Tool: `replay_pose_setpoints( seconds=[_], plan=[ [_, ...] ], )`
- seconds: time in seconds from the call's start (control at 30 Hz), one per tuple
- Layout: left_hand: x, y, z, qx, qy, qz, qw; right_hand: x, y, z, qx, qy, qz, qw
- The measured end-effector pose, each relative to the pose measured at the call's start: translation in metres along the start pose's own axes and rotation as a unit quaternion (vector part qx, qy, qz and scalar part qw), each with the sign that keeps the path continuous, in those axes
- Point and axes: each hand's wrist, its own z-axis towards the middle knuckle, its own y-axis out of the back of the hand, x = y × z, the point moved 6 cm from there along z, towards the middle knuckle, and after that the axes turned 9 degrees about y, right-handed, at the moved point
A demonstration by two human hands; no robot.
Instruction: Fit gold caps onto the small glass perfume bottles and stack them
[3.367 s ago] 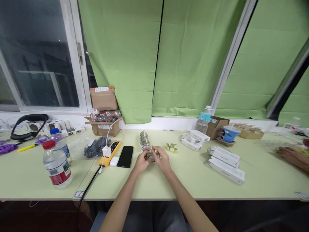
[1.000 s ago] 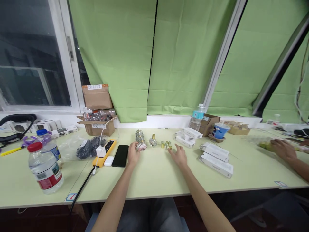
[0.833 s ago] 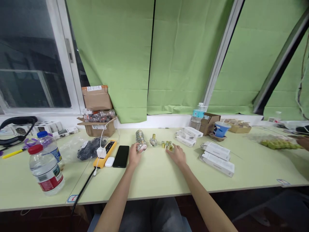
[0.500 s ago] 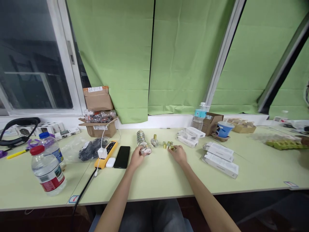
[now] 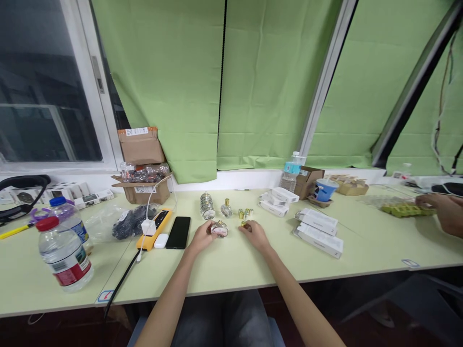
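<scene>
My left hand (image 5: pixel 201 237) is closed around the side of a small round glass perfume bottle (image 5: pixel 220 230) with a pinkish front, held low over the table. The fingers of my right hand (image 5: pixel 255 234) pinch a small gold cap (image 5: pixel 243 223), partly hidden by them. Just beyond it stand several more gold caps (image 5: pixel 246 212) in a cluster. A second perfume bottle (image 5: pixel 226 209) with a gold top stands behind the held one. To its left is a row of similar clear glass bottles (image 5: pixel 207 207), close together.
Left of my hands lie a black phone (image 5: pixel 178 232), a white earbud case (image 5: pixel 161 241) and a yellow power strip (image 5: pixel 162 226). Water bottles (image 5: pixel 65 255) stand farther left. White boxes (image 5: pixel 320 238) lie to the right. Another person's hand (image 5: pixel 446 212) is at a green tray (image 5: pixel 405 209).
My right hand has drawn a gold cap away from the cluster toward me. My left hand has moved the perfume bottle slightly nearer, apart from the row. Another person's hand has appeared at the right.
</scene>
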Motion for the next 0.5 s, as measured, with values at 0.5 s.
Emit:
replay_pose_setpoints(
  seconds=[0.5],
  plan=[
    [0.000,-0.003,-0.001,0.028,-0.014,-0.002,1.000,0.052,-0.014,-0.010,-0.006,0.058,0.069,0.996]
  ],
)
